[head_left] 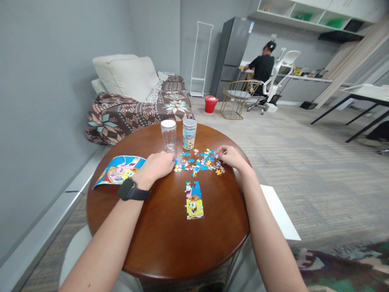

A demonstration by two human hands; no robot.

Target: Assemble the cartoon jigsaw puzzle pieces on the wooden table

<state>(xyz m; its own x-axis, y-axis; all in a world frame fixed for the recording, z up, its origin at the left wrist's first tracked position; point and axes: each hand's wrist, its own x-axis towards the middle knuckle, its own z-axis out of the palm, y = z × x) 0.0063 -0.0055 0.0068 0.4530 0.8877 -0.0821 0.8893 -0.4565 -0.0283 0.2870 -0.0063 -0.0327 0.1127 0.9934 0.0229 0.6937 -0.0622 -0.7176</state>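
A scatter of loose jigsaw puzzle pieces (200, 162) lies across the far half of the round wooden table. At its left edge rests my left hand (158, 165), back up, with a dark watch on the wrist; its fingertips are mostly hidden. On the right edge of the scatter, my right hand (231, 156) has thumb and fingers drawn together in a pinch; whatever is between them is too small to make out. Nearer to me lies a joined strip of puzzle (194, 202) showing a yellow and a pink cartoon figure. A curled picture sheet (117, 170) lies left, partly behind my left hand.
Behind the pieces stand a clear jar (169, 137) with a white lid and a printed jar (189, 136). The table (170, 247) has a rounded edge. Beyond are a covered sofa (139, 109), a red bin (210, 104), and a seated person (263, 67) at a counter.
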